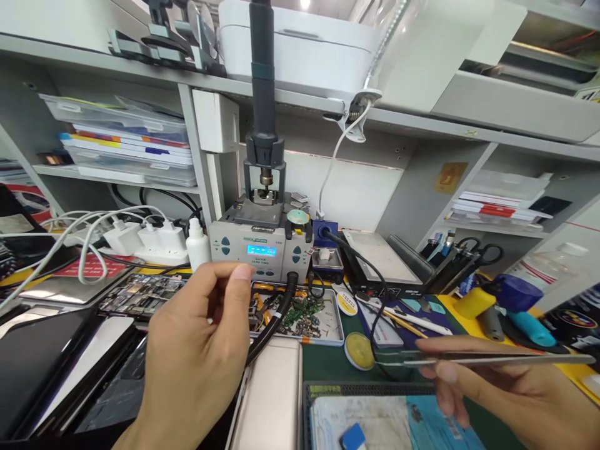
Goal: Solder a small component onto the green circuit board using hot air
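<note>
My left hand (201, 350) is raised before the grey hot air rework station (248, 240), its thumb and forefinger pinched together near the lower panel buttons. Whether the pinch holds something small, or touches the panel, I cannot tell. A blue display (261, 250) glows above the fingertips. At the right, my right hand (506, 387) grips metal tweezers (492, 359) held level, tips pointing left. Those tips are close to a round tin of yellowish paste (359, 350). Below them lies a work mat (323, 389) with a stained blue-and-white pad (365, 412) and a small blue block (352, 437).
A tray of circuit boards (341, 325) stands behind the station's black hose (276, 319). Phones (42, 369) and a bare board (140, 294) crowd the left. White chargers (162, 237), a white bottle (197, 244) and a flat heating plate (382, 256) line the back.
</note>
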